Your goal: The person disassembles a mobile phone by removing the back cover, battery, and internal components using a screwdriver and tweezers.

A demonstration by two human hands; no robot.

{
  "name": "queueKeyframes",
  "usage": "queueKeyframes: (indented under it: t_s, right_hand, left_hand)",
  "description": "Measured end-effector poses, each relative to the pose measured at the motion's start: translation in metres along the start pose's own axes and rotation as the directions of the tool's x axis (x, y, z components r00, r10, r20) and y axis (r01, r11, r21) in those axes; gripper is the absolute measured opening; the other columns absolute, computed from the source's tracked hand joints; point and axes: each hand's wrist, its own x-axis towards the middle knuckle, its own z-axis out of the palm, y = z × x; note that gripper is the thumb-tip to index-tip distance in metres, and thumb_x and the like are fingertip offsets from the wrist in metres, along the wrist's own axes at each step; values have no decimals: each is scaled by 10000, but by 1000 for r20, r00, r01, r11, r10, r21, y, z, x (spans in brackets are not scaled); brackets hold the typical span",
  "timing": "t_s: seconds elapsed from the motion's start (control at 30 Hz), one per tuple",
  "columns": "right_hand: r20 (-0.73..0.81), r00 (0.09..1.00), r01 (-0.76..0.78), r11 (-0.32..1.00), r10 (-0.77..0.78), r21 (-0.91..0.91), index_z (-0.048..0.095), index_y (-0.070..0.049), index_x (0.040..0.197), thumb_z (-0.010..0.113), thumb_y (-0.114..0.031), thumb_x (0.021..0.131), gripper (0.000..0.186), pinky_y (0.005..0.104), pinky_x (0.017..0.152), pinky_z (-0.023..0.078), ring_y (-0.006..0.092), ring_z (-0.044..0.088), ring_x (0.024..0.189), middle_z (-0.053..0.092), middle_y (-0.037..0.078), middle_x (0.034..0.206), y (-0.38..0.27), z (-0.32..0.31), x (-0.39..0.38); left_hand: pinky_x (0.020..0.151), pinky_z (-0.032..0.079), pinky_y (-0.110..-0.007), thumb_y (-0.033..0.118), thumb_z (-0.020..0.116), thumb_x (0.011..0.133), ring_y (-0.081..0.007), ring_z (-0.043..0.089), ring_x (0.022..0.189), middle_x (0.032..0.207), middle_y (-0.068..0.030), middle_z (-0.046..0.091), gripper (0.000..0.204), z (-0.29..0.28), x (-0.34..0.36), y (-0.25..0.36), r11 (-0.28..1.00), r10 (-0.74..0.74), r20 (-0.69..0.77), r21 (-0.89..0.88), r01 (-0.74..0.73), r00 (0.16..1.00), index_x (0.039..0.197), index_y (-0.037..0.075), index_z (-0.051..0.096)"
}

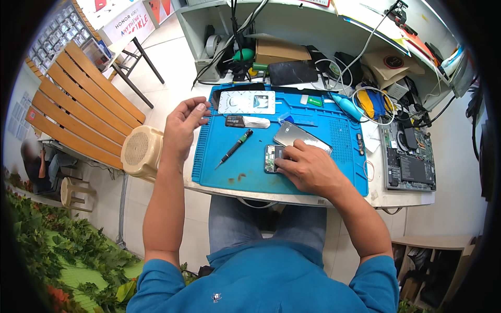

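My left hand [189, 117] is raised by the left edge of the blue mat [209, 167], its fingers loosely curled and apart, with nothing visible in them. My right hand [308, 169] grips an opened phone [270, 156] with exposed green circuit board, its fingers over the phone's right part. Just behind it lies a silver phone panel [305, 137]. A black-and-green screwdriver [233, 149] lies diagonally to the left. Farther back are a black battery piece with a white tab [246, 121], a pale patterned card [246, 103] and small blue picks [287, 119].
An opened laptop [408, 157] is at the right. Cables, a blue air blower [347, 107] and a dark tablet [292, 73] crowd the back, below a shelf. A plastic stool [139, 149] and slatted bench [86, 104] stand left. Another person [44, 167] sits at far left.
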Motion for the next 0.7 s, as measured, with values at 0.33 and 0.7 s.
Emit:
queueKeyframes:
  t_s: [0.33, 0.7]
  right_hand:
    - [-259, 952, -134, 984, 161, 120, 803, -49, 1141, 880, -106, 891, 268, 410, 768, 575, 290, 667, 893, 698, 78, 986, -36, 27, -31]
    - [-331, 901, -246, 959, 280, 142, 796, -38, 1124, 888, -99, 895, 255, 419, 785, 563, 296, 696, 890, 709, 84, 1005, -44, 36, -34]
  left_hand:
    - [996, 632, -340, 253, 767, 1098, -198, 774, 1112, 1216, -131, 815, 377, -22, 33, -25, 966, 49, -19, 255, -43, 999, 1352, -25, 769]
    - [915, 600, -333, 226, 814, 1038, -153, 752, 981, 1075, -80, 836, 315, 16, 92, -35, 880, 137, 127, 439, -180, 982, 1271, 15, 824]
